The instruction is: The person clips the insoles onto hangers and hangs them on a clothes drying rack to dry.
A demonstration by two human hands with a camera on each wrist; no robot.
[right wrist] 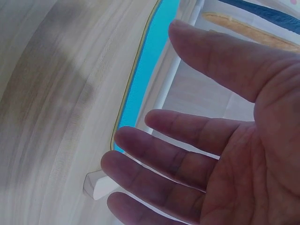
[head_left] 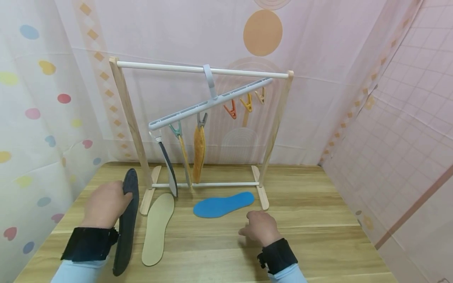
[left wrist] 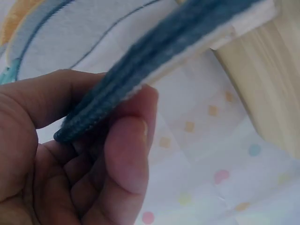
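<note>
Left hand point(head_left: 106, 204): thumb and fingers pinch the dark insole point(head_left: 127, 232).
Right hand point(head_left: 261, 228): fingers loosely spread, near the blue insole point(head_left: 223, 205).
Tabletop point(head_left: 329, 224): stretches rightward beyond that hand.
Dark insole: left of the beige insole point(head_left: 157, 230); long, slim, rough-textured edge.

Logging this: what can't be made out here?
Head: underside of the blue insole, hidden against the table.
Head: both sleeves, cut off by the bottom edge.
Left wrist: rest of the dark insole, cut by top edge.
Right wrist: blue insole, cut by top edge.
</note>
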